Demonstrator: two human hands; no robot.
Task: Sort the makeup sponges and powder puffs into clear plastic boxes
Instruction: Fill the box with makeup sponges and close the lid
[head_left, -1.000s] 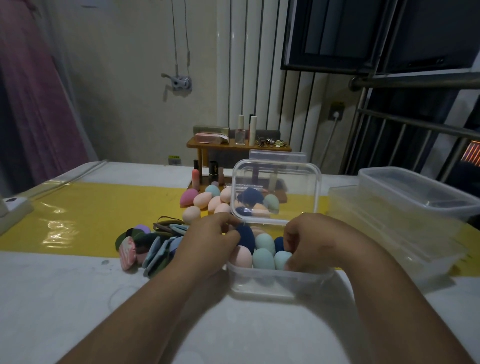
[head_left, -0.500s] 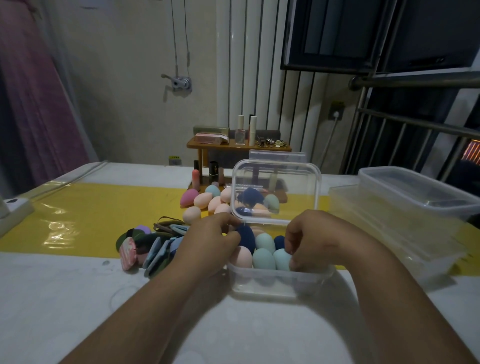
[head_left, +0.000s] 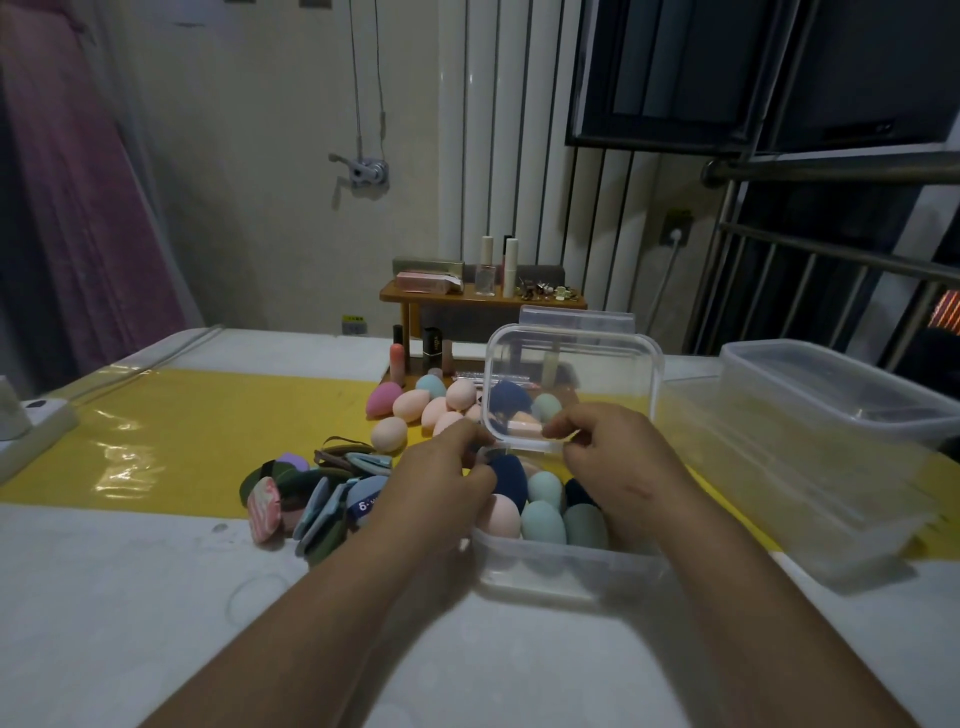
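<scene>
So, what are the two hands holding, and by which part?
The left hand and the right hand pinch the clear lid by its lower edge, near its two corners, over the open box.

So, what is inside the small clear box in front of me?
Egg-shaped sponges: a navy sponge, a pink sponge, three teal sponges, another dark sponge. The left hand and right hand cover the box sides, so more may hide there.

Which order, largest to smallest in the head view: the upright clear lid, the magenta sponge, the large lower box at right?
1. large lower box
2. upright clear lid
3. magenta sponge
</scene>
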